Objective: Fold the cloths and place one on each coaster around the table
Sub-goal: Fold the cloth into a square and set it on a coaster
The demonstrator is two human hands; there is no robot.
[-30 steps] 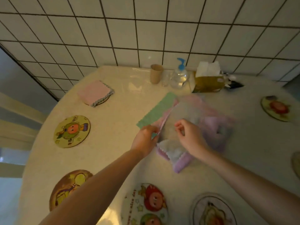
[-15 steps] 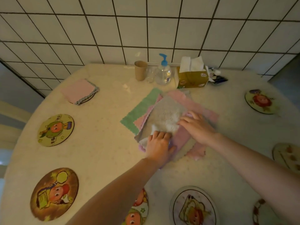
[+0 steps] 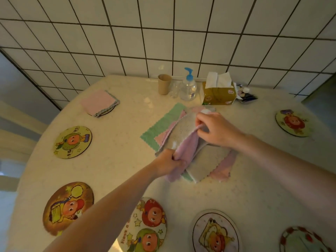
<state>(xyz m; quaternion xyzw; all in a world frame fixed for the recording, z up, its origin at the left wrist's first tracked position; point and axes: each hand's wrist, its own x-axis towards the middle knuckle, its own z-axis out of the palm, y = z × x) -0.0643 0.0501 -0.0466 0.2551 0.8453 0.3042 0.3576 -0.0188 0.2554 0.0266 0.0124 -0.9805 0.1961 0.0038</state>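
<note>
At frame centre, a lilac cloth (image 3: 187,144) is stretched with its long axis running from lower left to upper right above a pile of cloths (image 3: 205,164) on the surface (image 3: 118,151); the left hand (image 3: 170,163) has its grip clamped on the lower end and the right hand (image 3: 216,130) pinches the upper edge, both forearms reaching in from the bottom of the frame. A folded pink cloth (image 3: 99,101) lies on a coaster at upper left, bare coasters (image 3: 72,141) ring the surface edge, and a paper cup (image 3: 164,84), a pump bottle (image 3: 188,88) and a tissue box (image 3: 218,93) stand just beyond the pile by the tiled wall.
</note>
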